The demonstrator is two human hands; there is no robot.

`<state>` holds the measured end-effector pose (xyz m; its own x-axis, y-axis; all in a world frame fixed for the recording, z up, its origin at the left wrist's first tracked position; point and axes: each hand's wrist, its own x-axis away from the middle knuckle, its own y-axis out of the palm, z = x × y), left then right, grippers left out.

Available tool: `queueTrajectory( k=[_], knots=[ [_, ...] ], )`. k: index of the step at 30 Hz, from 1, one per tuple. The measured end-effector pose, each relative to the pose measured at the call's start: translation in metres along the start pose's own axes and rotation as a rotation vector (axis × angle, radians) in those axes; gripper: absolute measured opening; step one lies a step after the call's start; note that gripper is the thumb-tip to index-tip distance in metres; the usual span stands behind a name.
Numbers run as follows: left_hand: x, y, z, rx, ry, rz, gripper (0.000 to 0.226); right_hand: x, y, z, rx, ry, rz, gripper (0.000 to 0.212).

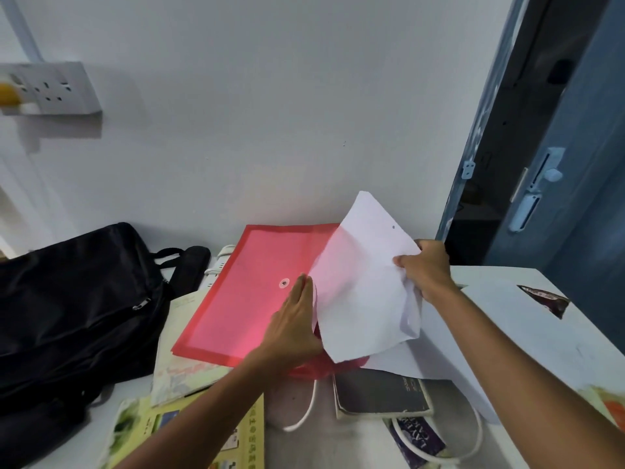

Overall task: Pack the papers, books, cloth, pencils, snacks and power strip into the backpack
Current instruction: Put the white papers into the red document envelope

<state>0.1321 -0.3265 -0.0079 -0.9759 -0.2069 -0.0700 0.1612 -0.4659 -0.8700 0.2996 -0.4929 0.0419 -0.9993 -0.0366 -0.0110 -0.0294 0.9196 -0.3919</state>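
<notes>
At our right hand (426, 270): we pinch the papers (363, 282) by their right edge.
Left of that grip: our left hand (293, 319) lies flat on the red folder (243, 292).
Far left: backpack (74, 309), table edge near.

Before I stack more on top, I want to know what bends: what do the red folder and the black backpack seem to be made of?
The red folder looks like thin translucent plastic: smooth, slightly glossy, with a darker border and a round button clasp. The black backpack looks like woven synthetic fabric, perhaps nylon: it has a soft sheen, folds and a zipper. Both would probably flex.
</notes>
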Motion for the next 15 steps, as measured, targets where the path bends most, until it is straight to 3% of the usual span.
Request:
queueTrajectory(
  k=[9,13,15],
  knots=[
    [0.001,-0.021,-0.013,0.02,0.048,-0.214,0.093,0.008,0.026,0.009,0.033,-0.134,0.118,0.008],
    [0.0,-0.022,-0.012,0.087,0.02,-0.189,0.084,0.011,0.028,0.009,-0.094,0.056,-0.15,0.014],
    [0.001,-0.021,-0.013,0.103,0.012,-0.174,0.084,0.009,0.016,0.004,-0.034,0.092,-0.312,0.022]
  ],
)
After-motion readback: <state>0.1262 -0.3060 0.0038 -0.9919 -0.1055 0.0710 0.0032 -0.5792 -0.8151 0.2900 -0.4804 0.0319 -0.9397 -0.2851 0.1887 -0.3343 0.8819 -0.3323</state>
